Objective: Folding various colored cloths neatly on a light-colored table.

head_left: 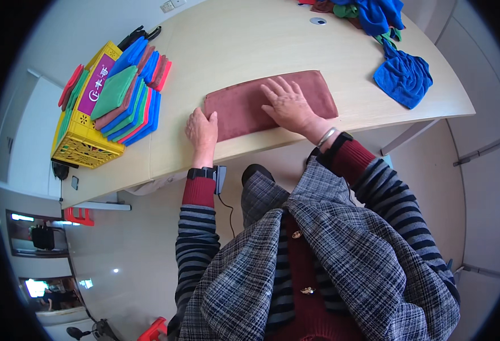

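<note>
A brown cloth [235, 108], folded into a long flat rectangle, lies near the table's front edge. My right hand [288, 105] rests flat on its right half with the fingers spread. At the cloth's left end, my left hand [202, 129] touches the short edge, its thumb apart from the fingers. Neither hand grips the cloth. Folded cloths in green, brown, blue and red form a stack [130, 108] to the left. One crumpled blue cloth [403, 77] lies at the right.
A yellow plastic crate [88, 149] with more folded cloths stands on the table [204, 45] at the left. Loose blue, green and brown cloths [375, 14] are heaped at the far right. A phone [75, 182] sits near the left edge. A red stool [79, 216] shows below.
</note>
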The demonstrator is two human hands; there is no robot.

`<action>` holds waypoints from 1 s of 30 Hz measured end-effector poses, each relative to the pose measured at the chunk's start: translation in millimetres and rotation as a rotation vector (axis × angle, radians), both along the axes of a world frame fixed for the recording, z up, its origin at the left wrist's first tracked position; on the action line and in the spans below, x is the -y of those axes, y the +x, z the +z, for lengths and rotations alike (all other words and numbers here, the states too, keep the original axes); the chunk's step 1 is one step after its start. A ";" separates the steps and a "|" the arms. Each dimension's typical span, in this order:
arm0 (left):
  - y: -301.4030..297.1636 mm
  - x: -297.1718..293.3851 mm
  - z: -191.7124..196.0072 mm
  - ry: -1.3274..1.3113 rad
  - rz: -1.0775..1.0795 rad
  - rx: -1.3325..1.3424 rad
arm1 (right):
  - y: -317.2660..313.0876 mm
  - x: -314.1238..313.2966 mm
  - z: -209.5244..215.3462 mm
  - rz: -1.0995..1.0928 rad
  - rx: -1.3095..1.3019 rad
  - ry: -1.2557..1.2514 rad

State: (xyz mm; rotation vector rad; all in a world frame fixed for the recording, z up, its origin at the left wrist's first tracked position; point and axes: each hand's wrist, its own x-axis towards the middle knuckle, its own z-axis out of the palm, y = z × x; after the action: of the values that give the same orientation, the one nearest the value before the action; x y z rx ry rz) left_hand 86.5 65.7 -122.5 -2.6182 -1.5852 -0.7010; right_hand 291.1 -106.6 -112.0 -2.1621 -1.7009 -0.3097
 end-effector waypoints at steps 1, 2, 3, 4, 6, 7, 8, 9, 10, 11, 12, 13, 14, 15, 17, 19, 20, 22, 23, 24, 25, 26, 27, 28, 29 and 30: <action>0.8 0.4 0.3 0.002 0.007 -0.003 | -4.3 -4.8 -0.2 0.031 -0.008 -0.011; 2.1 0.9 0.6 -0.106 0.018 0.006 | -8.0 -6.5 -1.7 0.038 -0.010 -0.009; 4.9 -2.7 4.1 -0.206 0.028 0.019 | -9.6 -11.8 -5.5 0.013 -0.009 -0.039; 8.1 -7.2 8.3 -0.307 0.037 0.033 | -10.6 -16.6 -9.3 -0.014 -0.007 -0.070; 9.4 -14.9 7.1 -0.315 0.042 0.036 | -16.0 -19.8 -17.4 -0.032 -0.012 -0.107; 11.5 -18.7 6.4 -0.326 0.037 0.041 | -16.4 -20.6 -21.0 -0.031 0.001 -0.099; 14.2 -23.1 4.4 -0.336 0.030 0.048 | -15.3 -20.9 -20.4 -0.033 0.015 -0.090; 15.2 -27.0 2.2 -0.334 0.029 0.050 | -14.3 -21.1 -19.9 -0.036 0.031 -0.082; 15.5 -31.2 0.6 -0.406 0.008 0.084 | -14.2 -21.4 -19.6 -0.038 0.033 -0.080; 15.4 -35.2 -0.9 -0.478 -0.013 0.118 | -14.8 -21.6 -19.5 -0.034 0.026 -0.089; 15.0 -38.9 -2.7 -0.550 -0.035 0.152 | -15.7 -21.9 -19.2 -0.030 0.019 -0.097; 11.8 -43.1 -9.2 -0.552 -0.035 0.152 | -18.3 -21.1 -19.5 -0.024 0.009 -0.109; 7.6 -47.2 -15.6 -0.603 -0.086 0.303 | -20.5 -21.6 -19.2 -0.023 0.008 -0.111; 6.9 -48.0 -17.0 -0.652 -0.143 0.454 | -20.0 -22.7 -19.0 -0.022 0.012 -0.103; 1.9 -47.5 -20.6 -0.700 -0.197 0.603 | -22.0 -23.4 -19.1 -0.014 0.018 -0.086; 12.2 -33.6 -3.8 -0.949 -0.202 0.821 | -12.6 -20.2 -21.0 -0.037 0.008 -0.103; 7.9 -30.2 -0.4 -1.063 -0.190 0.932 | -13.8 -19.6 -19.0 -0.030 -0.005 -0.115; -6.1 -34.3 4.5 -1.153 -0.243 1.019 | -14.9 -19.9 -14.7 -0.025 -0.024 -0.121; -17.8 -38.2 4.8 -1.251 -0.292 1.101 | -17.8 -20.0 -10.4 0.025 -0.037 -0.127; -29.0 -40.8 4.8 -1.347 -0.339 1.182 | -21.1 -21.1 -6.0 0.075 -0.051 -0.131; -30.8 -38.1 9.4 -1.363 -0.348 1.151 | -20.4 -20.0 -8.1 0.102 -0.068 -0.135; -36.0 -34.7 14.8 -1.341 -0.362 1.193 | -23.1 -20.4 -11.5 0.079 -0.088 -0.131; -42.0 -31.3 20.8 -1.318 -0.375 1.236 | -28.0 -23.0 -14.4 0.110 -0.102 -0.096; -44.2 -24.4 31.6 -1.290 -0.388 1.284 | -31.6 -27.5 -17.8 0.145 -0.111 -0.059; -44.8 -17.4 42.0 -1.298 -0.393 1.259 | -33.8 -30.9 -21.0 0.181 -0.119 -0.021; -46.1 -6.0 57.9 -1.312 -0.371 1.250 | -37.0 -34.2 -21.9 0.177 -0.131 -0.014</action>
State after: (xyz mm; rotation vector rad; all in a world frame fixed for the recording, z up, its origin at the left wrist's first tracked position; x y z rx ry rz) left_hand 40.4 71.7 -64.6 -3.6457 -2.3429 -2.3527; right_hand 254.1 -72.4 -133.9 -1.9772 -1.8078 -0.1065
